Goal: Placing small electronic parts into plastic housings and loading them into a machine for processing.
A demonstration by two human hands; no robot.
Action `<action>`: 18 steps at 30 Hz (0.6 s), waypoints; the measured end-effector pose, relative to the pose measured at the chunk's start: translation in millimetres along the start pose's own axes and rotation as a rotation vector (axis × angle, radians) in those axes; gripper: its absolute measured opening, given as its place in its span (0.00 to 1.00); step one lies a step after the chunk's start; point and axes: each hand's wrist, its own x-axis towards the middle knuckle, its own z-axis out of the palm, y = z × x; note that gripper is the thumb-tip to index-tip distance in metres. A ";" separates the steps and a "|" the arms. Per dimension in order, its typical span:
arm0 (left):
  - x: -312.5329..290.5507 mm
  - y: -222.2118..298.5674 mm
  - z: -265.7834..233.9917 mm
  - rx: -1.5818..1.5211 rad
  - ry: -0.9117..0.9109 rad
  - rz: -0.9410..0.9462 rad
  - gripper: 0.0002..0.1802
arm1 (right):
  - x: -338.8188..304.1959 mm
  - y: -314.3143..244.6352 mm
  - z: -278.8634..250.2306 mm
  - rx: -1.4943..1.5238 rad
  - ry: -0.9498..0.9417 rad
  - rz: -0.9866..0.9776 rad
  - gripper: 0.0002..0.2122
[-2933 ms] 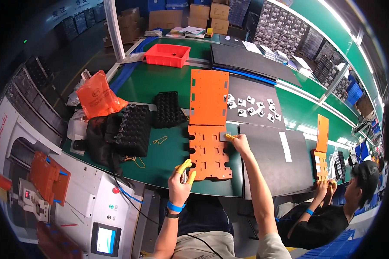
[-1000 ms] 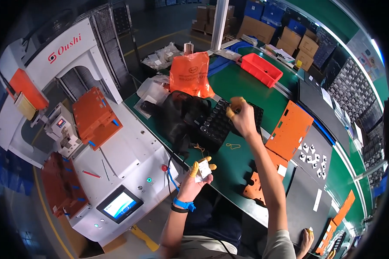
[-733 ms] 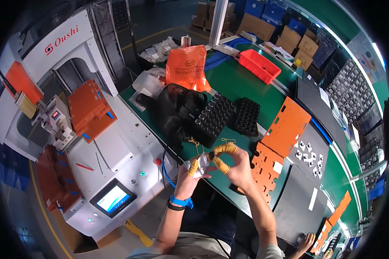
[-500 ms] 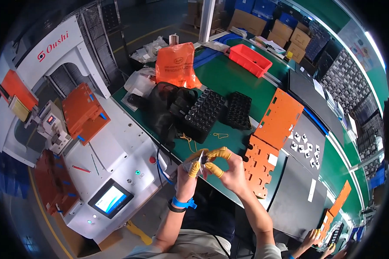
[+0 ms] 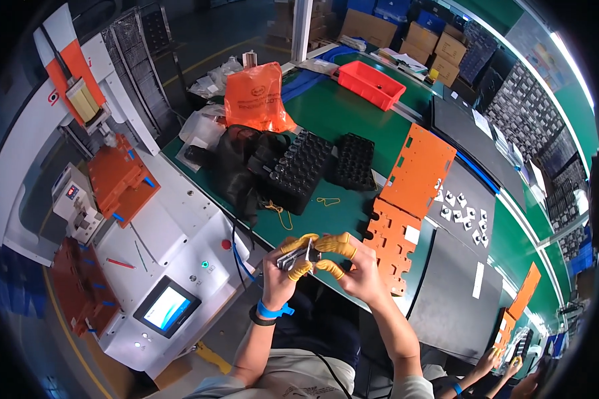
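Observation:
Both my hands meet above the near edge of the green table, yellow cots on several fingers. My left hand (image 5: 281, 274) is closed round a small stack of thin, silvery-white flat pieces (image 5: 293, 257). Thumb and finger of my right hand (image 5: 365, 271) pinch a small dark part (image 5: 315, 255) at the right end of that stack. Whether this part is fixed to one of the pieces I cannot tell. Just beyond my hands, yellow rubber bands (image 5: 278, 211) lie on the table, with a black tray of round clear-topped parts (image 5: 302, 159) behind them.
At left stands a white machine with a screen (image 5: 168, 306) and orange fixtures (image 5: 123, 179). Orange plates (image 5: 419, 173) lie right of my hands, beside a black mat (image 5: 456, 292) and small white pieces with black knobs (image 5: 470, 213). A red bin (image 5: 371, 85) stands farther back. Another person's hands (image 5: 489, 362) work at lower right.
My view has shifted slightly, moving the table leftward in the picture. My left hand has turned, showing more of the stack. The machine's orange-backed head has moved right along its frame.

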 end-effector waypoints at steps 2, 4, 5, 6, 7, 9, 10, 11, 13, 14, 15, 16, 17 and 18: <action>1.2 2.4 7.0 -0.015 0.004 -0.006 0.24 | -4.9 -1.1 -1.1 -0.042 0.012 -0.006 0.13; 1.5 3.4 12.4 -0.025 0.010 -0.008 0.24 | -8.9 -8.0 -1.3 0.047 0.051 0.097 0.13; 1.1 3.0 14.0 0.019 0.007 0.071 0.24 | -10.2 -10.2 -2.0 0.048 0.054 0.100 0.13; 0.0 2.9 15.0 0.063 0.004 0.149 0.24 | -11.1 -12.0 -2.8 0.063 0.061 0.094 0.13; -1.6 4.6 15.5 0.085 0.001 0.135 0.26 | -12.8 -13.0 -4.4 0.075 0.069 0.090 0.13; -1.1 2.9 13.3 0.189 -0.005 0.205 0.27 | -18.3 -11.3 -7.9 0.045 0.083 0.109 0.13; 1.2 3.3 13.5 0.293 -0.006 0.283 0.28 | -20.6 -9.6 -9.4 0.016 0.093 0.122 0.12; 1.2 5.8 15.3 0.338 -0.011 0.269 0.31 | -23.9 -8.3 -10.2 0.013 0.099 0.128 0.12; 1.8 6.8 23.4 0.426 0.006 0.255 0.31 | -32.0 -5.8 -11.6 0.011 0.081 0.251 0.10; 1.7 4.6 27.4 0.429 -0.003 0.227 0.31 | -36.2 1.8 -11.2 0.116 0.102 0.310 0.10; 2.2 -1.7 29.7 0.529 -0.002 0.276 0.31 | -40.8 9.4 -11.1 0.220 0.126 0.369 0.10; 2.8 -6.9 33.6 0.626 -0.003 0.324 0.31 | -44.0 10.4 -10.3 0.365 0.180 0.508 0.13; 4.9 -6.8 38.5 0.708 -0.034 0.390 0.30 | -48.2 13.2 -10.6 0.291 0.180 0.555 0.15; 4.3 -13.4 41.7 0.695 -0.055 0.385 0.30 | -52.9 16.7 -10.9 0.216 0.180 0.603 0.18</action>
